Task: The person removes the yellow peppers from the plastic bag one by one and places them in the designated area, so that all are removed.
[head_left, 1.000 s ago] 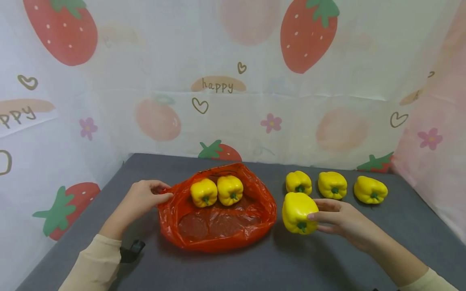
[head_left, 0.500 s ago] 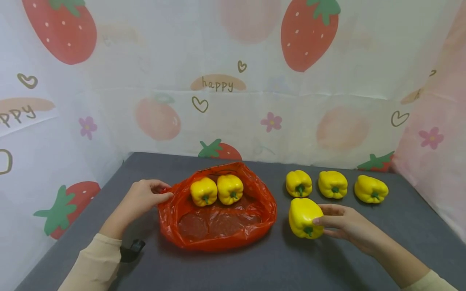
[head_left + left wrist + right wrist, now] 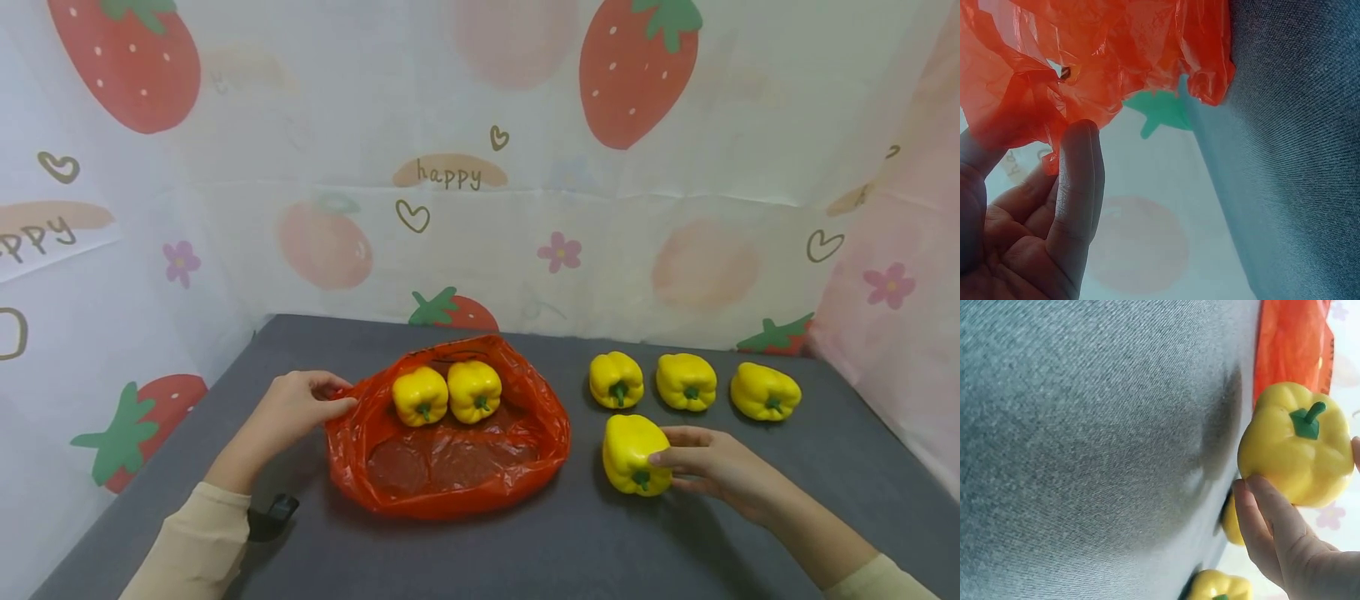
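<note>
My left hand (image 3: 303,408) pinches the left rim of a red plastic bag (image 3: 450,502), which stands with its mouth spread wide. Inside the bag, two yellow bell peppers lie side by side toward the back: the left pepper (image 3: 420,397) and the right pepper (image 3: 474,392). In the left wrist view, the bag's thin film (image 3: 1029,106) is gathered between thumb and fingers. My right hand (image 3: 716,467) holds another yellow bell pepper (image 3: 1291,447) by its side, stem facing me, to the right of the bag. In the right wrist view this pepper is above the cloth, with its shadow below.
Behind the held pepper, three more yellow peppers stand in a row: a left one (image 3: 617,380), a middle one (image 3: 686,382) and a right one (image 3: 765,392). A dark grey cloth (image 3: 510,558) covers the table. A strawberry-printed curtain (image 3: 480,242) closes off the back and sides.
My right hand has moved the held pepper to the right and a little toward me, away from the bag's rim. The left hand and the bag have stayed put.
</note>
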Demonstrator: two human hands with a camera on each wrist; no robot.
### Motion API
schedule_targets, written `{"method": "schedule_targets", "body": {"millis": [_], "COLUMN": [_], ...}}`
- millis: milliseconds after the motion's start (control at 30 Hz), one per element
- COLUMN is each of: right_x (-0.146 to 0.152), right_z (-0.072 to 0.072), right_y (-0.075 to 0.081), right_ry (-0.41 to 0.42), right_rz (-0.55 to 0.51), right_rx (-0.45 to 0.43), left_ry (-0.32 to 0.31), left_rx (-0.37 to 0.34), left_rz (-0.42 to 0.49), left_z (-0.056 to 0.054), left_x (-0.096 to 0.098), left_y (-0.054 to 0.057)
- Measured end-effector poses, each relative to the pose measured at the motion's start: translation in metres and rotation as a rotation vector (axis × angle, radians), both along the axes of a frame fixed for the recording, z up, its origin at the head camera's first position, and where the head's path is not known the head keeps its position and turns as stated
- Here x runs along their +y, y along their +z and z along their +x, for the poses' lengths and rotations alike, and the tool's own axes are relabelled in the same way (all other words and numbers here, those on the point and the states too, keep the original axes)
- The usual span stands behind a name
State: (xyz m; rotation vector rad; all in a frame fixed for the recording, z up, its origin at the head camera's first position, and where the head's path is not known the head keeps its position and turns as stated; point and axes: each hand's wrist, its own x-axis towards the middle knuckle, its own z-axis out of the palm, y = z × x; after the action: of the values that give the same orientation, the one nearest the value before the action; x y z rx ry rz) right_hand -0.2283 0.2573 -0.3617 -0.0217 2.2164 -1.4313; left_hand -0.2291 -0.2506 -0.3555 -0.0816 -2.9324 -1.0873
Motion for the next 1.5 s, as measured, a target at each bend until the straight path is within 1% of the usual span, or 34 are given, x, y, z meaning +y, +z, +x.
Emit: {"method": "schedule_targets", "body": {"millis": [367, 867, 1267, 1500], "right_x": [0.006, 0.007, 0.007, 0.009], "right_z": [-0.004, -0.007, -0.008, -0.008], "right_y": [-0.006, -0.013, -0.013, -0.013], "right_ry": [-0.004, -0.018, -0.019, -0.033], "right_rz": [0.017, 0.014, 0.010, 0.018], "right_rx": [-0.028, -0.047, -0.035, -0.005], "left_ry": [0.000, 0.002, 0.000, -0.007], "left_rx": [-0.007, -0.015, -0.008, -0.005], "left_rz": [0.000, 0.007, 0.002, 0.002], "left_z": [0.000, 0.001, 0.002, 0.000], "left_x": [0.001, 0.001, 0.001, 0.000], "left_y": [-0.001, -0.001, 0.000, 0.000]}}
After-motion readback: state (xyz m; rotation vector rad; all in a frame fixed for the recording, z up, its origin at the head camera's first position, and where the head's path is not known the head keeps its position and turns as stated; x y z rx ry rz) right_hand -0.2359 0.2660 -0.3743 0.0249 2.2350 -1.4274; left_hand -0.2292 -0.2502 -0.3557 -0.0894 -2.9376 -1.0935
